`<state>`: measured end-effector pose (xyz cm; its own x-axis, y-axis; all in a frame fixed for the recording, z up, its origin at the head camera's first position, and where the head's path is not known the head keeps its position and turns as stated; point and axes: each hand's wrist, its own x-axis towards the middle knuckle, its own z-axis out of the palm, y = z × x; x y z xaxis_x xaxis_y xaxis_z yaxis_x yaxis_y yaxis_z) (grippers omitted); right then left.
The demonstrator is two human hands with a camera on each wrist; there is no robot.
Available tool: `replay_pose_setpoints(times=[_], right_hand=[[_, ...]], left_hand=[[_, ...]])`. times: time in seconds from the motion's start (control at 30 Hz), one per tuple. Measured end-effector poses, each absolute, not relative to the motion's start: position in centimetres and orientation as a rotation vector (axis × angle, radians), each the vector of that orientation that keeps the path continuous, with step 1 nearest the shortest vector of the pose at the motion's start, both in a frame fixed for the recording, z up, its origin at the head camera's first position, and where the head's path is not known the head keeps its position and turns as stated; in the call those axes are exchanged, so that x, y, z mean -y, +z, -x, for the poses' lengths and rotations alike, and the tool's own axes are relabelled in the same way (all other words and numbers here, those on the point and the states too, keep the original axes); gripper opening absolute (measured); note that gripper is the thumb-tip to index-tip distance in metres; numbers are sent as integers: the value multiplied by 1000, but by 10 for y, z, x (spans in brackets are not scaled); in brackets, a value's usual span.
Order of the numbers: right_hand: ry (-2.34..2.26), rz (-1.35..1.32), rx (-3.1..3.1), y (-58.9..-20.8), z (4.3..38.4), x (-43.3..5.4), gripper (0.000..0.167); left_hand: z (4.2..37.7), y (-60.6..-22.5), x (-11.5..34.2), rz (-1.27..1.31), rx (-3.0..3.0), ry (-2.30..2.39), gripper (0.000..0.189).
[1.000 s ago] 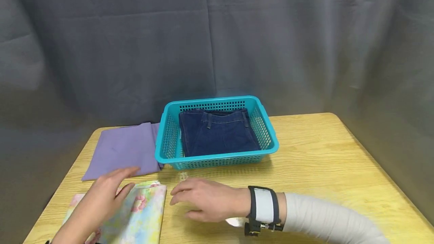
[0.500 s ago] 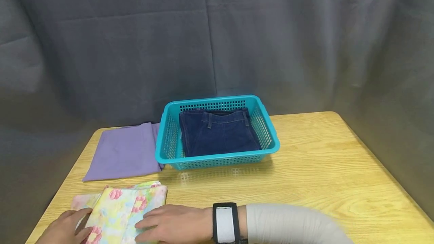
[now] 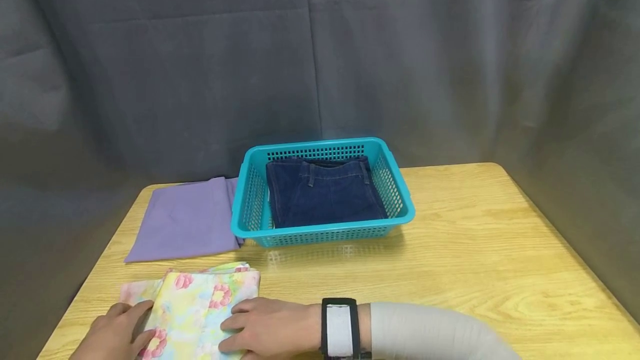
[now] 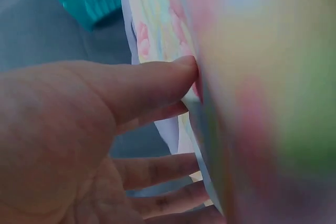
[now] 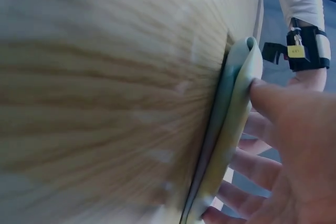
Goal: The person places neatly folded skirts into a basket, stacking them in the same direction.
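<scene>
A folded floral cloth (image 3: 187,310), yellow and pale blue with pink flowers, lies at the front left of the table. My left hand (image 3: 114,331) pinches its upper layer at the left edge. In the left wrist view the thumb (image 4: 163,80) presses the near side, and the other fingertips disappear behind the edge. My right hand (image 3: 267,326) rests on the cloth's right part with fairly straight fingers. Beside the rounded fold (image 5: 242,72) in the right wrist view, the thumb touches the top layer. The lower edge of the cloth is out of the head view.
A turquoise basket (image 3: 325,233) stands at the back middle, holding folded dark-blue jeans (image 3: 330,196). Left of it lies a folded purple cloth (image 3: 185,218), touching or partly behind the basket. Bare wooden tabletop (image 3: 470,249) stretches to the right. Grey curtain (image 3: 320,60) surrounds the table.
Both hands have come down toward the front edge, onto the floral cloth. Its top layer now shows folded over, leaving a strip of lower layer at the left. The head view has shifted slightly.
</scene>
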<state>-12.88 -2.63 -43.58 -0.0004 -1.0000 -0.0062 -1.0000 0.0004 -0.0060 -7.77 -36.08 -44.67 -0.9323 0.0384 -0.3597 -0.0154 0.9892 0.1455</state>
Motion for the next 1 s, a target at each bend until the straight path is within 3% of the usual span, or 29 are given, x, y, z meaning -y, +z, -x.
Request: replay_pose_setpoints(times=[0.27, 0.57, 1.0], right_hand=[[-19, 2163, -2297, -436, 126, -30, 35], [-214, 1929, -2330, -431, 118, -100, 33], [-483, 1613, -2387, -423, 117, -175, 29]], left_hand=[[82, -444, 305, -88, -2742, 208, 69], [83, -442, 227, -155, -2781, 185, 64], [81, -445, 147, -466, -2980, 244, 58]])
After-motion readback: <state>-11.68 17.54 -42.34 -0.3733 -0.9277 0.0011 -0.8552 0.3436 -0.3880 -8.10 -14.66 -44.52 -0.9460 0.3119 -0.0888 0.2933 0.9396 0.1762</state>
